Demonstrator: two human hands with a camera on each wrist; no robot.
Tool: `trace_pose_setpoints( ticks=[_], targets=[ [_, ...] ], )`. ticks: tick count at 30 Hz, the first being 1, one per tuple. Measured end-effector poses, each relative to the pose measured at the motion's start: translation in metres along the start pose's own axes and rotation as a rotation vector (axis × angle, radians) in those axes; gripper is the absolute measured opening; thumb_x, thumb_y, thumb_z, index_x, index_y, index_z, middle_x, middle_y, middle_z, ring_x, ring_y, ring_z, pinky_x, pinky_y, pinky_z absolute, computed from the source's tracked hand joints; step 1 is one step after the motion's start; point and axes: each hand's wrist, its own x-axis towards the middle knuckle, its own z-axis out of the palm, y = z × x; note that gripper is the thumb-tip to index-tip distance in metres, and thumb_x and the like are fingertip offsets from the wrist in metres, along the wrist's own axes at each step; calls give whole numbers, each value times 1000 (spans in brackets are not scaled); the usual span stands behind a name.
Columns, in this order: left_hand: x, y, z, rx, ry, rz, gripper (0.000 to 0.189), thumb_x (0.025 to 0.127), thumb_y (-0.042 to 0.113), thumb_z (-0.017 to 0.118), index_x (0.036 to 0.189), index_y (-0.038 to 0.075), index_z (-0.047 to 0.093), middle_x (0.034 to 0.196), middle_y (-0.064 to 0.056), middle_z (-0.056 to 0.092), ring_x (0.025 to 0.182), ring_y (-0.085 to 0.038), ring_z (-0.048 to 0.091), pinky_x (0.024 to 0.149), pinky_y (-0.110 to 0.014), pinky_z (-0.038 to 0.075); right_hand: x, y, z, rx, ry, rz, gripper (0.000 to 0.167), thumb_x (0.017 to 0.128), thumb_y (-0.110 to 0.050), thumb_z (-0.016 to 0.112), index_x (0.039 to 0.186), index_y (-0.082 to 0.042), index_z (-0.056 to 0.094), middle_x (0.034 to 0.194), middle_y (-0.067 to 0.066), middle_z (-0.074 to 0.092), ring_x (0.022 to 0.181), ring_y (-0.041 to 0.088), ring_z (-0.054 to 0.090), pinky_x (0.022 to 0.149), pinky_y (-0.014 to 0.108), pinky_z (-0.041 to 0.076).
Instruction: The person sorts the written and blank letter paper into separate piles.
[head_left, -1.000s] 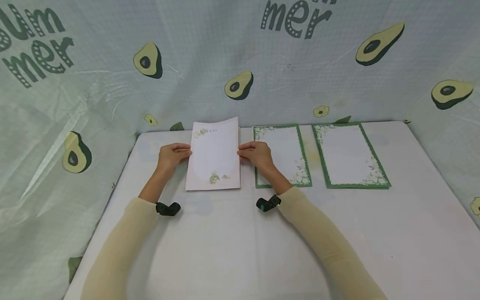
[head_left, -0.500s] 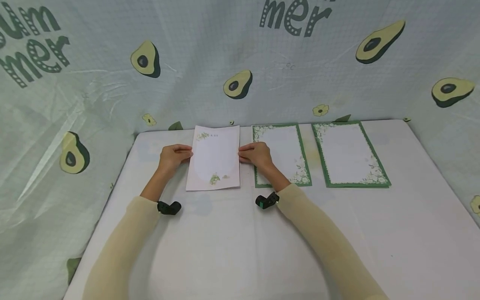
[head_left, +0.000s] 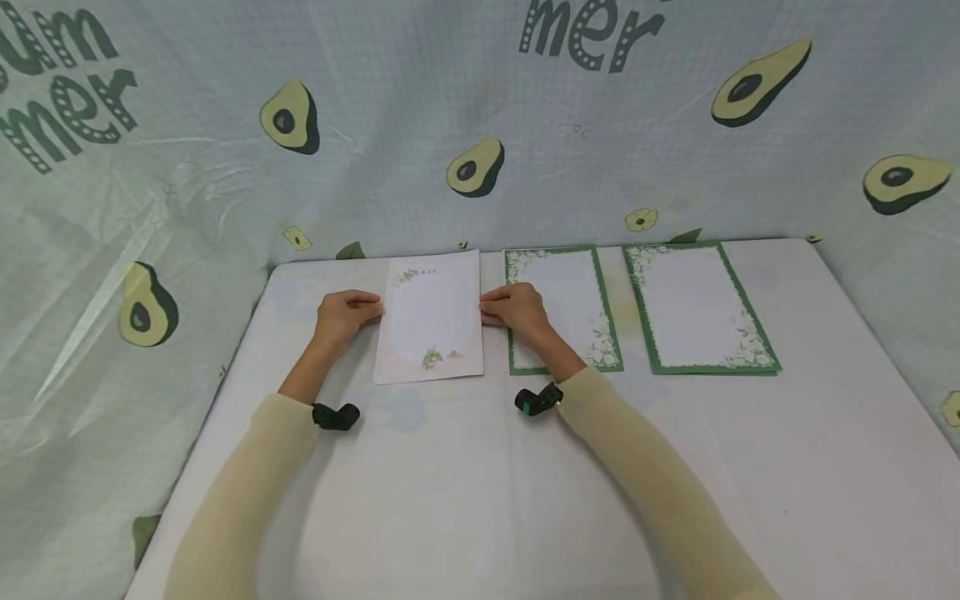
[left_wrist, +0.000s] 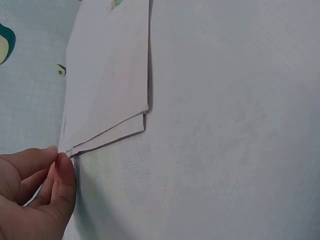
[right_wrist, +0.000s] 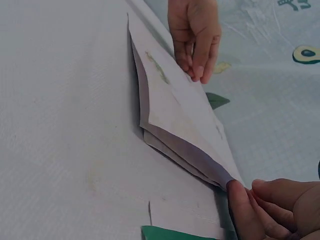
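Observation:
Pale pink sheets of letter paper (head_left: 435, 321) with small green plant prints lie stacked at the back left of the table. My left hand (head_left: 345, 323) pinches their left edge between thumb and fingers. On the opposite edge, my right hand (head_left: 519, 310) pinches the paper too. The right wrist view shows the top paper (right_wrist: 180, 107) raised a little from the layers under it, bowed along its edge. In the left wrist view, a lower sheet (left_wrist: 117, 135) sticks out past the top one near my left fingertips.
Right beside my right hand lies a green-bordered floral sheet (head_left: 566, 308), partly covered by that hand. Farther right is a second green-bordered stack (head_left: 701, 308), slightly fanned. A white cloth covers the table (head_left: 450, 500); an avocado-print curtain (head_left: 390, 92) hangs behind.
The paper's far edge, raised and curved before, has come down. Its near edge has shifted slightly right and towards me. Both hands keep their hold at the sides.

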Motion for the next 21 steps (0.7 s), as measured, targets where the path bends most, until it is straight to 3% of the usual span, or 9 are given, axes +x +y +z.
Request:
trace_pose_setpoints(
  ticks=[9, 15, 21],
  targets=[
    [-7, 11, 5, 16, 24, 59, 28, 100, 7, 66, 123, -9, 66, 112, -23, 69, 83, -5, 67, 78, -17, 60, -9, -12, -15, -31, -73, 3, 26, 99, -6, 67, 120, 8, 69, 109, 22, 72, 87, 20, 75, 83, 32, 63],
    [-17, 23, 18, 1, -14, 115, 26, 100, 5, 64, 121, -10, 66, 111, -25, 69, 84, -5, 68, 85, -24, 61, -18, -14, -33, -48, -64, -28, 28, 100, -9, 66, 123, 7, 68, 118, 22, 70, 100, 27, 73, 87, 35, 62],
    [-23, 25, 32, -75, -72, 127, 26, 101, 3, 61, 122, -12, 65, 113, -29, 68, 88, -11, 70, 89, -31, 61, -28, -10, -55, -70, -44, -32, 26, 101, -10, 65, 121, 5, 68, 120, 21, 70, 106, 30, 71, 88, 34, 62]
  ],
)
